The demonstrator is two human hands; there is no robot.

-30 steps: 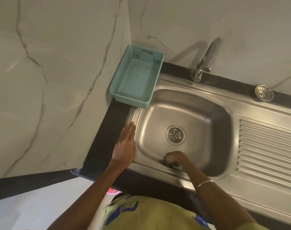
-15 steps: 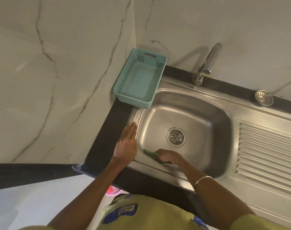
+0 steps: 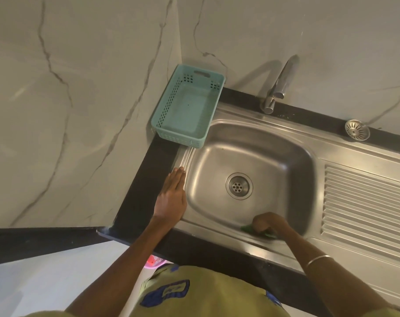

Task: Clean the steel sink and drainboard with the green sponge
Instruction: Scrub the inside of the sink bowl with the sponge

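The steel sink (image 3: 258,156) has a round drain (image 3: 239,186) in the middle of its basin. A ribbed drainboard (image 3: 363,202) lies to its right. My right hand (image 3: 268,222) grips the green sponge (image 3: 248,229) and presses it against the basin's near wall, at the near right. Most of the sponge is hidden under my fingers. My left hand (image 3: 171,197) rests flat, fingers straight, on the sink's left rim and the black counter edge.
A teal plastic basket (image 3: 164,115) stands empty at the sink's far-left corner against the marble wall. A steel tap (image 3: 277,88) rises behind the basin. A loose strainer (image 3: 357,129) lies on the black counter (image 3: 146,184) at the far right.
My right hand has slid the sponge to the right along the near wall of the basin. My left hand has stayed on the rim.
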